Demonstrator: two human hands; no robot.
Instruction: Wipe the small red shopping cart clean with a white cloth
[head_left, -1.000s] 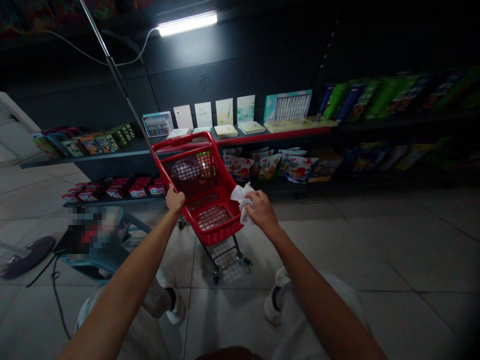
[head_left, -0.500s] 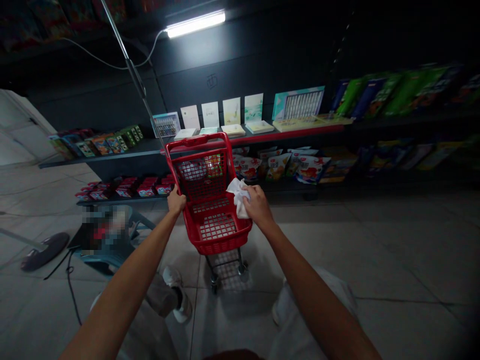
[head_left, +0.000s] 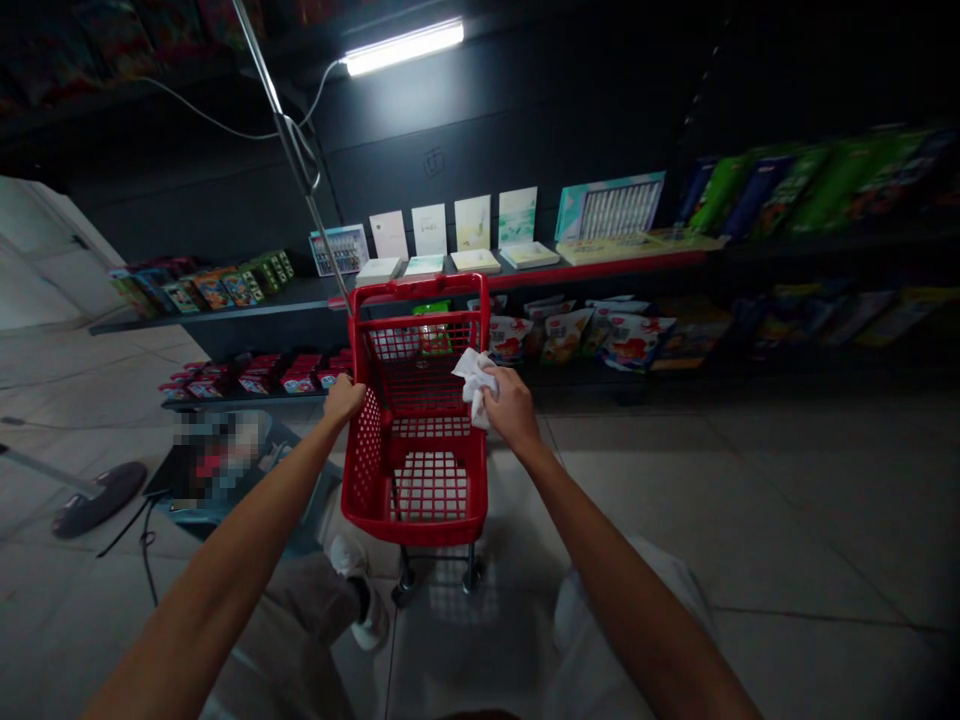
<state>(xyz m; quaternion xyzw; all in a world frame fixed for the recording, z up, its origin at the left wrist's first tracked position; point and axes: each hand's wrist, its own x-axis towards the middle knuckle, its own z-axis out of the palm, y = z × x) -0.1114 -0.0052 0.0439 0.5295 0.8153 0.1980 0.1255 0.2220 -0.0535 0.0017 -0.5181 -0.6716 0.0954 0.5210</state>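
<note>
A small red shopping cart (head_left: pixel 414 530) stands on the floor straight in front of me, its grid basket facing up with nothing lying on its bottom. My left hand (head_left: pixel 346 400) is closed on the cart's left side rim. In my right hand (head_left: pixel 513 405) is a crumpled white cloth (head_left: pixel 475 376), held at the cart's right rim. Whether the cloth presses on the rim or hangs just beside it, I cannot tell. The cart's handle (head_left: pixel 420 290) is at its far end, near the shelf.
Behind the cart runs a dark shelf (head_left: pixel 637 255) with upright booklets (head_left: pixel 429 231) and, below, snack bags (head_left: pixel 567 333). To the left are a blue stool (head_left: pixel 289 440) with blurred items, a round stand base (head_left: pixel 101 500) and a cable. A metal pole (head_left: pixel 259 60) rises by the shelf.
The cart has turned and its near end has swung left and closer to me. Both hands stay at its sides, the white cloth still in my right.
</note>
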